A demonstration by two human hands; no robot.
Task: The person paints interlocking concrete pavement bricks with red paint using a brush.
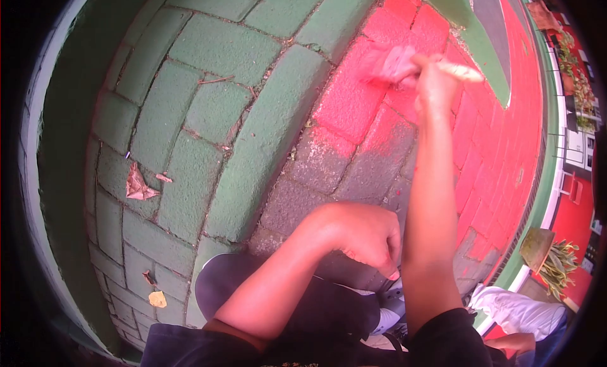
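My right hand is closed around a paintbrush, blurred by motion. Its pale handle points right, and its pink-red bristle end lies over red-painted paving bricks. Bare grey bricks begin just below the wet-looking red area, with an uneven, faded paint edge between them. Near my bent knee, my left hand hangs with its fingers curled in and pressed together. Nothing shows in it, though the palm side is turned away.
A green kerb borders the red strip, with green paving to its left. Dry leaves lie there. A green-edged corner juts in at upper right. Another person in white clothing and a potted plant are at lower right.
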